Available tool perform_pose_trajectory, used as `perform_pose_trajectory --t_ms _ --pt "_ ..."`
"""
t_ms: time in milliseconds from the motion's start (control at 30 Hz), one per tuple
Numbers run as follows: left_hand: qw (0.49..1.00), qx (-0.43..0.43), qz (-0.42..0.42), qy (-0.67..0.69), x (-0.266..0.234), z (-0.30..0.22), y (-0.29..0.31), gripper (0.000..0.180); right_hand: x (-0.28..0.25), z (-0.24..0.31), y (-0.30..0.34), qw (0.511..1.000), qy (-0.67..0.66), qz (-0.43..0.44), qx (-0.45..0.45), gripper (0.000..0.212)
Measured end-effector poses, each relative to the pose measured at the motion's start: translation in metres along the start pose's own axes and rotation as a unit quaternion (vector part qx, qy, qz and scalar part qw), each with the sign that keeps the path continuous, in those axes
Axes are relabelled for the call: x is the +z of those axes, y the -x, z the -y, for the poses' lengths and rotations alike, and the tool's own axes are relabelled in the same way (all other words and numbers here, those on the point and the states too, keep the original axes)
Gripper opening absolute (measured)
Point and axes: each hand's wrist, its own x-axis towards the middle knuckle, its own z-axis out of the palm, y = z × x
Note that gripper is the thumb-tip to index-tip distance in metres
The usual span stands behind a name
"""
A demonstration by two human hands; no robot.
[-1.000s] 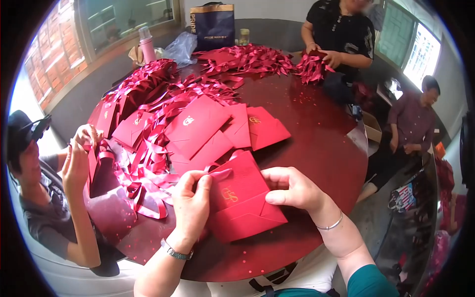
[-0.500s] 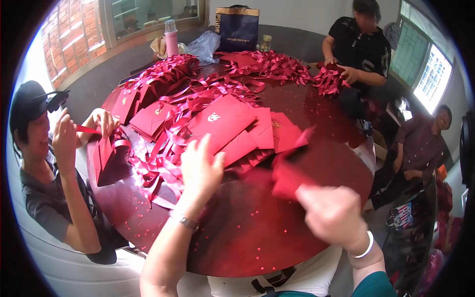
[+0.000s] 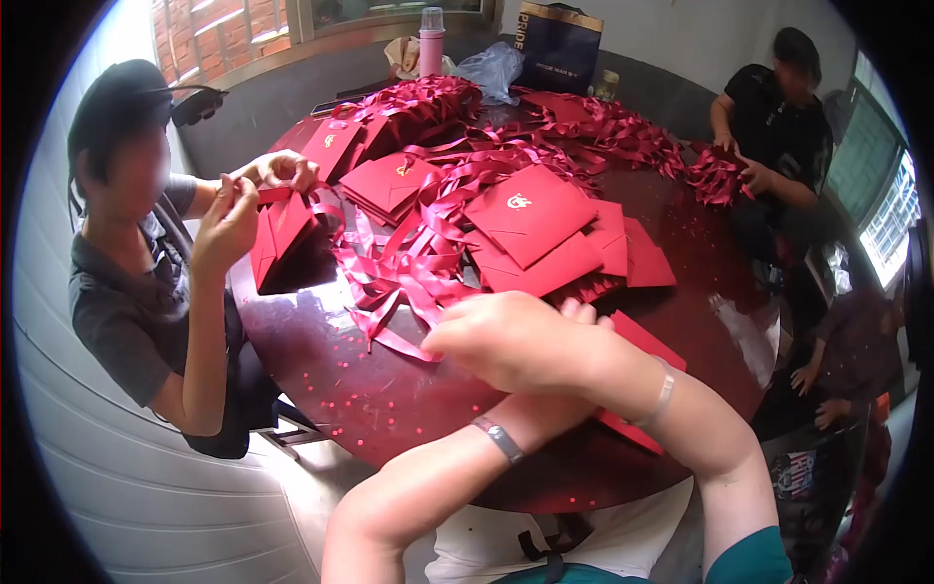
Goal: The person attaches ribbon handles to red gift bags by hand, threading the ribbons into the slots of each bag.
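My arms cross at the near side of the table, the right forearm over the left. My right hand (image 3: pixel 511 336) is closed, its fingers curled and turned from view; its tip is beside a loose red ribbon end (image 3: pixel 404 345). Behind the right forearm, my left hand (image 3: pixel 582 313) shows only its fingertips, bent at the edge of a red paper gift bag (image 3: pixel 645 343). That bag is partly covered by both arms. Just beyond lies a stack of flat red gift bags (image 3: pixel 545 229), the top one with a gold emblem, beside a tangle of red ribbon handles (image 3: pixel 404 277).
At left a person (image 3: pixel 136 253) in a cap handles a red bag (image 3: pixel 279 234). At the far right another person (image 3: pixel 778 127) holds ribboned bags. A pink tumbler (image 3: pixel 431 51), a plastic bag (image 3: pixel 493 73) and a dark carrier bag (image 3: pixel 556 51) stand at the back of the round table (image 3: pixel 438 457).
My right hand has swung left across my left arm and no longer shows the red bag. My left hand has moved right, off the stack, to that bag. The view has shifted left.
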Motion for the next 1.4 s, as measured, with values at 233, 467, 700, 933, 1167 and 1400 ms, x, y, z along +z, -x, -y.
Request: perform_pose_trajectory --t_ms 233,467,700,933,1167,1400 --pt "0.998 -0.01 0.038 0.05 0.008 -0.01 0.004 0.052 0.052 0.016 -0.057 0.975 0.094 0.16 0.122 0.018" --pt "0.981 -0.073 0.17 0.063 -0.028 -0.01 -0.026 0.034 -0.058 -0.007 0.009 0.959 -0.179 -0.06 0.212 0.014" --pt "0.852 -0.283 0.101 0.428 -0.066 0.005 -0.038 0.025 -0.114 0.0 0.105 0.885 -0.215 -0.218 0.35 0.013" --pt "0.822 -0.316 0.106 0.461 -0.071 -0.002 -0.036 0.026 -0.125 -0.007 0.156 0.852 -0.199 -0.329 0.357 0.007" --pt "0.64 -0.351 0.133 0.671 -0.066 -0.04 -0.069 0.026 -0.088 0.005 0.18 0.947 0.093 -0.227 0.208 0.008" --pt "0.68 -0.358 0.069 0.636 -0.032 -0.053 -0.057 0.014 -0.081 0.005 0.189 0.883 -0.169 -0.257 0.354 0.03"
